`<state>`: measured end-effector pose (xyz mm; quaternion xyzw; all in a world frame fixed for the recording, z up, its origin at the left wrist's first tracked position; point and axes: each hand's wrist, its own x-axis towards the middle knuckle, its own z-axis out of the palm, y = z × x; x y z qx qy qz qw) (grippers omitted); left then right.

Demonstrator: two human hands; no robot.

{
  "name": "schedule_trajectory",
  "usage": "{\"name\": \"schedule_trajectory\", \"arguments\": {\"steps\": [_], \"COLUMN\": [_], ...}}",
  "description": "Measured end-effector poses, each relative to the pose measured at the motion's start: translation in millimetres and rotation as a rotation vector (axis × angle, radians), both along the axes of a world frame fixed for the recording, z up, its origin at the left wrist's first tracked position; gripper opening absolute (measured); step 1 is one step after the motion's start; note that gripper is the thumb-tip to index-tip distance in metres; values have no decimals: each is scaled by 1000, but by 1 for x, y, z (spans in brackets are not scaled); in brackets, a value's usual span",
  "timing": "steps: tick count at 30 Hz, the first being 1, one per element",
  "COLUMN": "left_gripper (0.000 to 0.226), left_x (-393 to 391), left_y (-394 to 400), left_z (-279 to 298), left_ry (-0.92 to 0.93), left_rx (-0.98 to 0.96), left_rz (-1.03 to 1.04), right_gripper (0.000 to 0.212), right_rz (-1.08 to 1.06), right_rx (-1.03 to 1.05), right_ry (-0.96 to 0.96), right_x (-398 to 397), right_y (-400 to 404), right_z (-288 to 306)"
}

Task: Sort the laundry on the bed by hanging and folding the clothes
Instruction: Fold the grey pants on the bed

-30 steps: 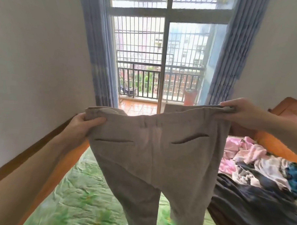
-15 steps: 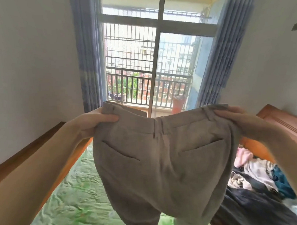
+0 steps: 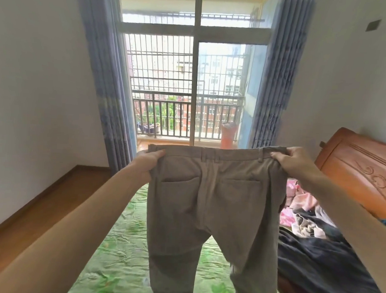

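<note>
A pair of grey-brown trousers (image 3: 209, 204) hangs stretched out in front of me, back pockets facing me, legs dangling over the bed. My left hand (image 3: 146, 164) grips the left end of the waistband. My right hand (image 3: 291, 160) pinches the right end of the waistband. Both arms are held out straight. A pile of mixed laundry (image 3: 304, 215), pink, white and dark pieces, lies on the bed at the right, partly hidden behind the trousers and my right arm.
The bed has a green patterned cover (image 3: 116, 253) and an orange wooden headboard (image 3: 354, 173) at the right. A dark garment (image 3: 315, 269) spreads over the bed's right side. Ahead is a barred balcony door (image 3: 190, 91) between blue curtains; wooden floor (image 3: 41, 206) at left.
The waistband has been pulled level and taut, so the trousers hang flatter and straighter. My view has tilted up and shifted, showing more of the window and the headboard.
</note>
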<state>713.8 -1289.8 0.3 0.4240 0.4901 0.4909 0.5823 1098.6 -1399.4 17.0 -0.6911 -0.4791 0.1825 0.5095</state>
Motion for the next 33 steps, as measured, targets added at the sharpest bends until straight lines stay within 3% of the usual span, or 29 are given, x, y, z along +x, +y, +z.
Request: {"name": "schedule_trajectory", "arguments": {"steps": [3, 8, 13, 18, 21, 23, 25, 27, 29, 33], "left_gripper": [26, 9, 28, 36, 32, 57, 49, 27, 13, 14], "left_x": [30, 79, 102, 94, 89, 88, 88, 85, 80, 61], "left_y": [-19, -65, -96, -104, -110, -116, -118, -118, -117, -110], "left_z": [-11, -30, -37, -34, -29, -31, -35, -34, -26, -16], "left_ry": [-6, -35, -132, -308, -322, -330, -271, -256, -325, -373], "left_rx": [59, 188, 330, 201, 136, 147, 229, 244, 181, 127], "left_rz": [50, -49, -163, -125, -190, -263, -242, -212, -232, -305], "right_gripper": [18, 18, 15, 44, 49, 48, 45, 38, 38, 60], "right_rz": [-46, 92, 261, 283, 259, 266, 308, 386, 334, 34], "right_rx": [123, 164, 236, 247, 276, 326, 410, 442, 520, 523], "right_ry": [80, 103, -38, -241, -410, -502, -537, -355, -210, -37], "right_x": [-32, -101, -162, -179, -180, -182, -188, -189, -176, -137], "right_y": [-3, -19, -42, -51, -52, -49, -47, -50, -53, -51], "right_z": [-13, -28, -33, -64, -81, -88, -92, -93, -97, -99]}}
